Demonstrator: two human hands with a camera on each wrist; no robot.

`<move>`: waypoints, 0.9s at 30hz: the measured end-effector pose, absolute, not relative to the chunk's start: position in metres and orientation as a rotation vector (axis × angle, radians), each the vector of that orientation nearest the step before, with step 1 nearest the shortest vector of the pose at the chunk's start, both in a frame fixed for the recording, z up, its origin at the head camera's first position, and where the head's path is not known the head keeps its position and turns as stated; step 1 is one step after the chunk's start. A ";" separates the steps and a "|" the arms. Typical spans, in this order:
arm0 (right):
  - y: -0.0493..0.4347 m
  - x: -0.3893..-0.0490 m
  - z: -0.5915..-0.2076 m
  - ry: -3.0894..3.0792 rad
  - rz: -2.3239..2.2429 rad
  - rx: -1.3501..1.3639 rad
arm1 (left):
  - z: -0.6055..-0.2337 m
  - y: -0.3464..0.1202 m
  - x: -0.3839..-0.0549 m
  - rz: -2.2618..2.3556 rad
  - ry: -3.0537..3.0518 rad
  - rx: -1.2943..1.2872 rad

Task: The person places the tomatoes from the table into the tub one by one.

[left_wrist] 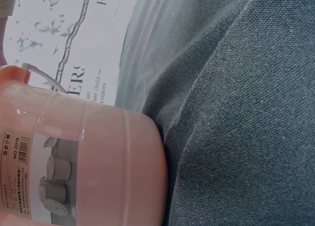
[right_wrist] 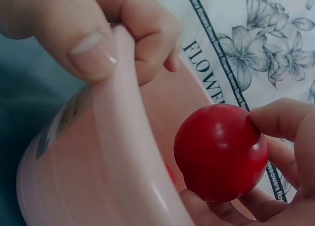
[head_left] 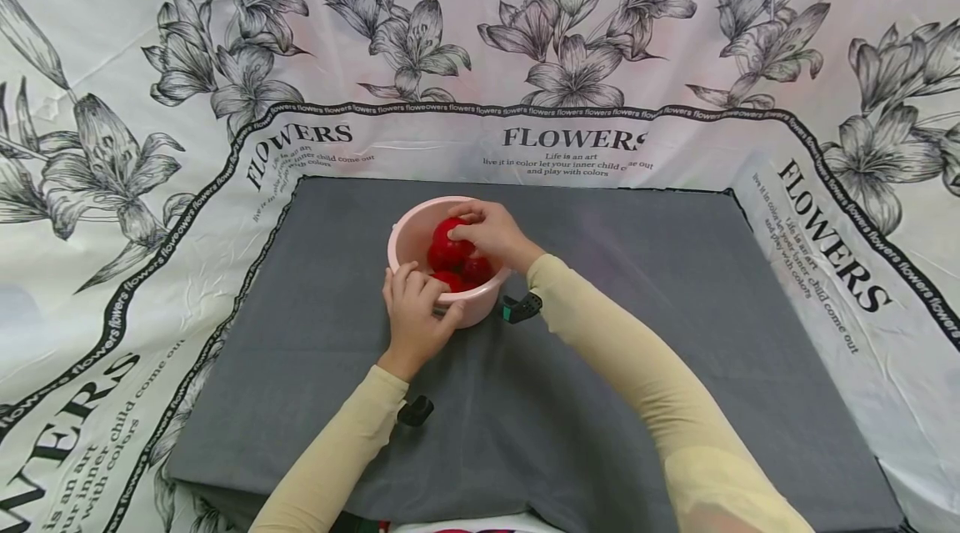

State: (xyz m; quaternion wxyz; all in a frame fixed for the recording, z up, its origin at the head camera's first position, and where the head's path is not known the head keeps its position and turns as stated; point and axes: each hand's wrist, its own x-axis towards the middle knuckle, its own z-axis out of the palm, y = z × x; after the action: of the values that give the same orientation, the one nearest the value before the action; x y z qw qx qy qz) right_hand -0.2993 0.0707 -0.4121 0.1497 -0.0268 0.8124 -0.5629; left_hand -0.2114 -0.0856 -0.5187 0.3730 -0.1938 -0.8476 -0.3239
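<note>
A pink plastic bucket (head_left: 482,308) stands on the grey cloth, with a printed label (left_wrist: 39,177) on its side. My left hand (head_left: 416,318) grips its near-left rim; in the right wrist view the thumb (right_wrist: 91,56) lies outside and the fingers curl inside. With my right hand (head_left: 497,235) I hold a glossy red ball (right_wrist: 221,152) between thumb and fingers, over the bucket's opening. Below it, more red balls (head_left: 477,271) lie in the bucket, partly hidden by the held one and the rim. The left hand is out of sight in the left wrist view.
Grey cloth (head_left: 637,283) covers the table, with wrinkles near the front edge. White sheeting (head_left: 420,141) printed with flowers and lettering rises behind and at both sides. A black band (head_left: 416,410) sits at the left wrist, another (head_left: 522,308) at the right.
</note>
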 end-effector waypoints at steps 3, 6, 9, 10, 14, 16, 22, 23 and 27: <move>0.070 -0.299 -0.415 2.362 -1.566 -0.103 | -0.518 -0.085 -0.211 -0.828 -2.163 -0.501; 0.068 -0.299 -0.417 2.370 -1.557 -0.115 | -0.520 -0.085 -0.212 -0.831 -2.152 -0.497; 0.067 -0.299 -0.417 2.362 -1.574 -0.116 | -0.520 -0.085 -0.213 -0.828 -2.157 -0.496; 0.067 -0.298 -0.417 2.358 -1.579 -0.116 | -0.520 -0.085 -0.213 -0.827 -2.161 -0.493; 0.068 -0.298 -0.415 2.339 -1.596 -0.120 | -0.518 -0.085 -0.211 -0.831 -2.173 -0.492; 0.069 -0.298 -0.414 2.330 -1.606 -0.123 | -0.518 -0.085 -0.211 -0.835 -2.177 -0.487; 0.073 -0.298 -0.411 2.317 -1.625 -0.134 | -0.518 -0.085 -0.210 -0.830 -2.178 -0.484; 0.074 -0.297 -0.411 2.315 -1.626 -0.137 | -0.517 -0.085 -0.210 -0.827 -2.177 -0.484; 0.080 -0.299 -0.409 2.324 -1.621 -0.139 | -0.516 -0.084 -0.209 -0.828 -2.180 -0.481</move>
State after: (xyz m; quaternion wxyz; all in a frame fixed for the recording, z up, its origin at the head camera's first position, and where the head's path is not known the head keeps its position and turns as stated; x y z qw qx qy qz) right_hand -0.2990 0.0798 -0.4094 0.1516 -0.0484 0.8097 -0.5648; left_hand -0.2095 -0.0843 -0.5162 0.3712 -0.1876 -0.8502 -0.3228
